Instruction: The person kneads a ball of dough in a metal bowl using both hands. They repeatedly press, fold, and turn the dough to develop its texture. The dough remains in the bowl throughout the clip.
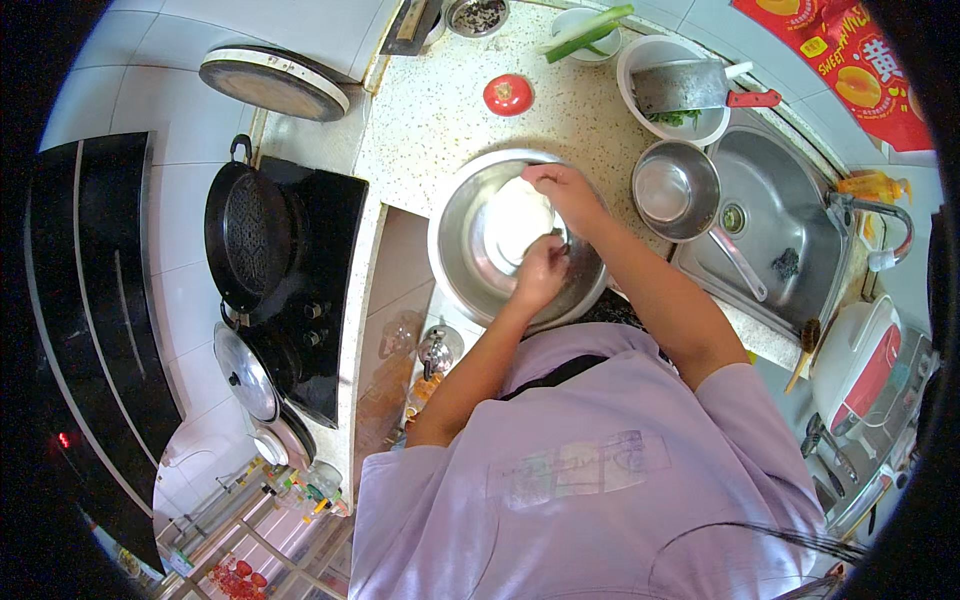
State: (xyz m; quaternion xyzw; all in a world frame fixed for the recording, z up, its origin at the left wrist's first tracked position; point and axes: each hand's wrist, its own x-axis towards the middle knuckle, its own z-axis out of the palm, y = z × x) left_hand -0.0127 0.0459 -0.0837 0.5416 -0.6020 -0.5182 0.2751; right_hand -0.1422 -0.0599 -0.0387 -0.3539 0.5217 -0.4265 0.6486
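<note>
A large stainless steel basin [466, 281] stands at the counter's near edge, right in front of me. Inside it is a glaring white mass [517, 217], too overexposed to tell what it is. My right hand [570, 199] hangs over the basin's far right side, its fingers curled in toward the white mass. Lower and closer to me, my left hand [541, 274] is bent at the wrist over the basin, its fingers drawn together and blurred. Whether either hand grips something is hidden by the fingers and the glare.
Beyond the basin lies a tomato [508, 95]. A cleaver [679, 86] rests across a white bowl [630, 60] of greens. Right of the basin, a steel saucepan [675, 191] overhangs the sink [806, 300]. Leftward, a black pan [251, 232] sits on the cooktop [330, 247].
</note>
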